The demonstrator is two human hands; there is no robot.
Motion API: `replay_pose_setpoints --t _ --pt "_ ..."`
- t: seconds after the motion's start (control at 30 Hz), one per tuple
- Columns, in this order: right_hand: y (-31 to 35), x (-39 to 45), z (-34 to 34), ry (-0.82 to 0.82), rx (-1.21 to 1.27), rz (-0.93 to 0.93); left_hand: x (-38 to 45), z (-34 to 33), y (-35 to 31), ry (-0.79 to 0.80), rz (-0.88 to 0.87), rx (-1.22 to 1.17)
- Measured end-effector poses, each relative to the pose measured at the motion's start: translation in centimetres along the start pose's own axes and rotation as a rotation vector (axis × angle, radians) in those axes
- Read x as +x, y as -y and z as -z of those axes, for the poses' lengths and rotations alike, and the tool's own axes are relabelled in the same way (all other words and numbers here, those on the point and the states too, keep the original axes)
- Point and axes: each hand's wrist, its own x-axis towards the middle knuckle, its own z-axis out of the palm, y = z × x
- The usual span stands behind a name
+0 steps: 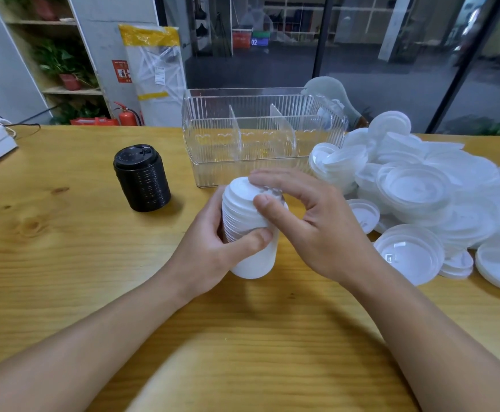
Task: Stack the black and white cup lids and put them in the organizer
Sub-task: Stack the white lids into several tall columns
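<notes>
Wood table (64,263); shelf (49,55), glass wall (361,55) behind organizer (213,135).

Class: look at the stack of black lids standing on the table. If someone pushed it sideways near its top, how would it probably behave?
The black lid stack stands tall on a narrow base, so a high push would probably tip it. It is made of many separate nested lids, so it may shear or spill apart. Thin plastic lids suggest it is light and would slide easily on the wooden table.

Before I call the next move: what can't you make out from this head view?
- White stack: its base, blurred and covered by the left hand.
- Its top lid: partly under the right hand.
- Loose white lids: cut off at right edge.
- Organizer: right compartment blurred.
</notes>
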Motion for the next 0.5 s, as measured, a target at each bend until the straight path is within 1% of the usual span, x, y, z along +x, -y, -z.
replay_pose_setpoints --t 0.2,0.5 --pt "-0.16 0.08 0.32 0.055 0.01 0.006 0.04 -0.16 -0.14 0.003 -0.014 -0.028" --pt "-0.35 0.09 0.79 0.124 0.0 0.031 0.09 -0.22 -0.14 0.013 -0.031 -0.008"
